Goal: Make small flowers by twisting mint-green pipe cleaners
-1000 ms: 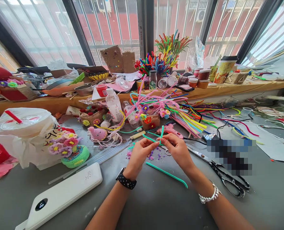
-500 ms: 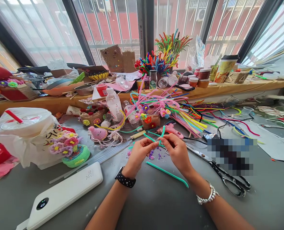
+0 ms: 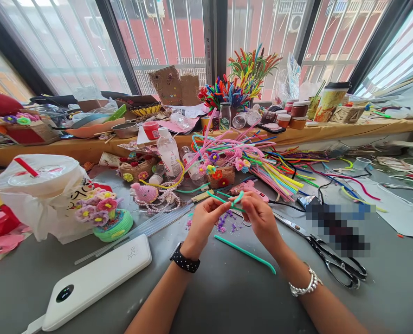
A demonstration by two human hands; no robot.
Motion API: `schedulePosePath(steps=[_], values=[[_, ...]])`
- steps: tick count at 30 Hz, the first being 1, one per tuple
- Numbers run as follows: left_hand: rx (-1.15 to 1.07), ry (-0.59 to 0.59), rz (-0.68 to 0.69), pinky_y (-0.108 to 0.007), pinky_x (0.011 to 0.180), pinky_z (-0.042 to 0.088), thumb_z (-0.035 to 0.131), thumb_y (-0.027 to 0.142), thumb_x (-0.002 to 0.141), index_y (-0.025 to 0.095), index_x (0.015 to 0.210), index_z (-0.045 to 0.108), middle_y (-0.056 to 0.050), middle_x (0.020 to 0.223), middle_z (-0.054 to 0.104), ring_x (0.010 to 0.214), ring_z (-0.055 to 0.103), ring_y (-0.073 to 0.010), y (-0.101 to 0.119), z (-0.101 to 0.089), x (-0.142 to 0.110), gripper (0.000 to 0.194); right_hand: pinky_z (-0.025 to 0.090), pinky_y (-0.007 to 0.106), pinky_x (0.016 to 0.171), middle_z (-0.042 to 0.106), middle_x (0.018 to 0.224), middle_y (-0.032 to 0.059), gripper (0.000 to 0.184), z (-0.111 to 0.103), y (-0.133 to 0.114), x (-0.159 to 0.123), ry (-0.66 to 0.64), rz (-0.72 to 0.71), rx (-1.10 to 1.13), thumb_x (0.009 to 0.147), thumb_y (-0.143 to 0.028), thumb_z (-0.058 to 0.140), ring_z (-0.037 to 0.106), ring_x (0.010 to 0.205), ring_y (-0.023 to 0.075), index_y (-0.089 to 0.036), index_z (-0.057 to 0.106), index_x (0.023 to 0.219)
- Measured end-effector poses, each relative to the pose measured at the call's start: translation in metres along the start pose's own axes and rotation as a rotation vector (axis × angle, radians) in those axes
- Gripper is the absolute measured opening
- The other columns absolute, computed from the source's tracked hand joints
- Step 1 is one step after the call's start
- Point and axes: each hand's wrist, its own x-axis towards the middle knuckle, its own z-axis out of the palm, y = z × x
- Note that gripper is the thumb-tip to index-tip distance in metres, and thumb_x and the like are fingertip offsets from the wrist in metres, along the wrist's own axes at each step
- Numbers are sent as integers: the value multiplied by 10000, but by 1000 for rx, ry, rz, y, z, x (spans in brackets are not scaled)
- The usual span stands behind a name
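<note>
Green pipe cleaners [image 3: 237, 200], crossed and bent, are held up over the grey table between my two hands. My left hand [image 3: 206, 220] pinches them between thumb and fingertips from the left. From the right, my right hand [image 3: 258, 215] grips the bent end, its fingers curled and partly hiding it. One more green pipe cleaner [image 3: 244, 254] lies on the table just below my hands. Purple fluff scraps [image 3: 223, 222] are scattered behind my left hand. Black-handled scissors [image 3: 318, 248] lie to the right of my right hand, and a pink glue gun [image 3: 248, 188] sits behind it.
A white power bank [image 3: 98, 283] lies at the left, near a pipe-cleaner flower pot [image 3: 112, 225] and a bagged drink cup [image 3: 42, 185]. Bundled pipe cleaners [image 3: 272, 171], a plastic bottle [image 3: 169, 153] and a small basket [image 3: 223, 178] crowd the back. Clear glue sticks [image 3: 151, 227] lie left of my hands.
My right hand has turned and curled over, and the upright pipe cleaner end it held is now bent down into a loop. My left hand keeps its pinch. The camera view has shifted slightly.
</note>
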Motion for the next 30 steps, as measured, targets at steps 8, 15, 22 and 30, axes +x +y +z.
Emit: schedulePosePath(steps=[8,15,22,30], values=[[161,-34,90,-188,390,231,638,365,621,142,617,558,58,464,427,402,313,-48,-1,3,-3,237,165,183,357,344,529,-61,341,-5,4,6,-98,473,322,695,-498,530,215,392,39,-157,509,701],[222,-18,145,-193,430,271,633,356,624,131,650,610,22,522,501,462,363,-72,0,5,-4,228,146,194,369,373,485,-56,406,-9,8,8,-177,529,228,689,-549,496,231,391,45,-155,473,592],[233,-21,170,-198,455,300,611,346,655,145,652,595,12,556,539,481,396,-83,-1,6,-5,201,234,205,421,440,505,-22,460,-9,8,6,-191,407,55,750,-535,421,334,455,75,-140,578,576],[220,10,161,-194,451,307,623,333,641,148,617,584,22,526,531,474,420,-85,5,7,-8,190,290,205,431,495,497,-24,397,-10,3,6,-198,300,-44,734,-499,477,415,461,88,-152,590,577]])
